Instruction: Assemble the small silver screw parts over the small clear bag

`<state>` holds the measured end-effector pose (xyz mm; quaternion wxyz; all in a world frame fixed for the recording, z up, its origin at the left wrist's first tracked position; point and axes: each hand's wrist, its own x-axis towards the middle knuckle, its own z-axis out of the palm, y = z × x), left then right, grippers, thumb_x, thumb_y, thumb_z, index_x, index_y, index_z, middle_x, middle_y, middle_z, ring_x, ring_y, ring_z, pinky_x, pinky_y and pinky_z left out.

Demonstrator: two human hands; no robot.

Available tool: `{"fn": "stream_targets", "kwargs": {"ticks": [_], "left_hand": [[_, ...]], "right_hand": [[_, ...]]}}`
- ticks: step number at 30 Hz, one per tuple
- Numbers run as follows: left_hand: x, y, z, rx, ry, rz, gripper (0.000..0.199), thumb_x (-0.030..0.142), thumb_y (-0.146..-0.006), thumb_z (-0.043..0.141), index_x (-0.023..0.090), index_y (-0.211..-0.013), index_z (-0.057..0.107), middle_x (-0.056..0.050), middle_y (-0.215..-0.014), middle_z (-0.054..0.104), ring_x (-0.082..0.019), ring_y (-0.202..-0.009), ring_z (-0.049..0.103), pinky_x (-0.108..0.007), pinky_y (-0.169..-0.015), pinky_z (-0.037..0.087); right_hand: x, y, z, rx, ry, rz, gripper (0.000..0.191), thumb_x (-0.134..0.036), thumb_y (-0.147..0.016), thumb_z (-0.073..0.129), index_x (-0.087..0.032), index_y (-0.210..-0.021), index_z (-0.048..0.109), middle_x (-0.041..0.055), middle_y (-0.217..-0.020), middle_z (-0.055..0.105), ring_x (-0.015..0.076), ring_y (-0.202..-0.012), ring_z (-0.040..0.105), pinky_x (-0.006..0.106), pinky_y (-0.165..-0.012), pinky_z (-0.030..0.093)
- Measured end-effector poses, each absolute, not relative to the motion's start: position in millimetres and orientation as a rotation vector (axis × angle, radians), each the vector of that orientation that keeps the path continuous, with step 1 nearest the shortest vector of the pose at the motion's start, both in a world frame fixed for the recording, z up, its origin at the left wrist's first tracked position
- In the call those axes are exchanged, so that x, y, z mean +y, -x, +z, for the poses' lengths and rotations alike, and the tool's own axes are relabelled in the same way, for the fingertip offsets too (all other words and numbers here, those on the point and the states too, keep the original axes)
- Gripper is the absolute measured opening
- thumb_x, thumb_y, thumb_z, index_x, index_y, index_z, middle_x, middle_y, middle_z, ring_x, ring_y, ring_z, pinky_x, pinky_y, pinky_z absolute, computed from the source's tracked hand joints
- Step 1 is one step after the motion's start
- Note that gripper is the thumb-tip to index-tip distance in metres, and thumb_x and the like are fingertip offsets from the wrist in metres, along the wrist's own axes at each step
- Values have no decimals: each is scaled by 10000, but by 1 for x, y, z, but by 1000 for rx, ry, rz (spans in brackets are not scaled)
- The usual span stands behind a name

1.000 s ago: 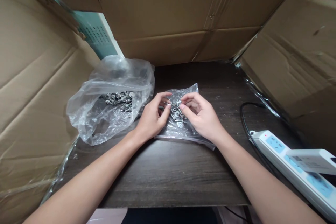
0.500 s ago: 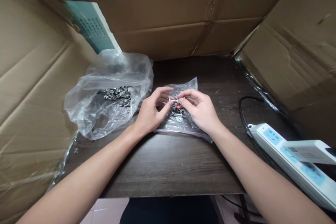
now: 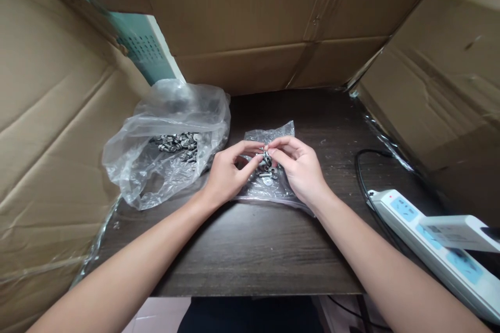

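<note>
left hand [image 3: 230, 171] and right hand [image 3: 301, 169] — the fingers of each pinched nearly closed on a small metal fastener [image 3: 267, 157] — meet above a flat clear bag [image 3: 283, 131] on the tabletop [image 3: 253, 250]. loose hardware [image 3: 267, 181] lies beneath them; a larger bag [image 3: 172, 119] sits left.

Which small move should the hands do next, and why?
Perhaps the right hand should gently turn the small metal piece while the left hand steadies it: both hands meet around it, and loose metal hardware lies just below.
</note>
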<state>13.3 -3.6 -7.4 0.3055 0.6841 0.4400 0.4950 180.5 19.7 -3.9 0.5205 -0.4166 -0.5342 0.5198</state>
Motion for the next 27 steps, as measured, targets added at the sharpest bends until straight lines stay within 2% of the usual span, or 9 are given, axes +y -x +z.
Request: {"fn": "stream_targets", "kwargs": {"ticks": [3, 9, 15, 21, 27], "left_hand": [[-3, -13, -8, 1170, -1763, 1334, 243, 239, -930, 684, 170, -1161, 711, -73, -1106, 758, -181, -980, 735, -281, -809, 598], [-2, -12, -8, 1187, -1712, 1360, 255, 256, -928, 687, 174, -1169, 703, -76, -1117, 755, -183, -995, 731, -276, -806, 592], [-1, -12, -8, 1212, -1726, 1356, 252, 234, -918, 697, 174, -1163, 699, -63, -1089, 762, -173, -975, 739, -245, -750, 574], [-1, -10, -6, 1238, -1739, 1343, 242, 262, -912, 709, 180, -1140, 702, -60, -1053, 767, -178, -952, 738, -243, -707, 562], [2, -9, -10, 1180, -1696, 1280, 225, 249, -908, 703, 170, -1118, 700, -64, -1030, 765, -177, -934, 736, -268, -761, 568]], "right_hand": [[20, -179, -4, -1211, 976, 1296, 191, -324, -752, 780, -197, -848, 674, 26, -893, 694, 146, -744, 625, 306, -669, 556], [20, -179, -6, -1158, 963, 1347, 192, -299, -735, 796, -197, -845, 677, 24, -887, 711, 173, -862, 690, 376, -878, 599], [17, -180, -4, -1295, 1024, 1219, 99, -255, -782, 738, -195, -858, 716, 24, -851, 736, 170, -758, 714, 369, -803, 618], [14, -183, -2, -1425, 1017, 1182, 193, -284, -777, 792, -188, -938, 748, 56, -943, 755, 209, -900, 736, 391, -890, 620], [12, -183, -3, -1542, 972, 1036, 125, -263, -821, 754, -191, -923, 740, 61, -997, 713, 198, -919, 724, 380, -903, 622]]}}
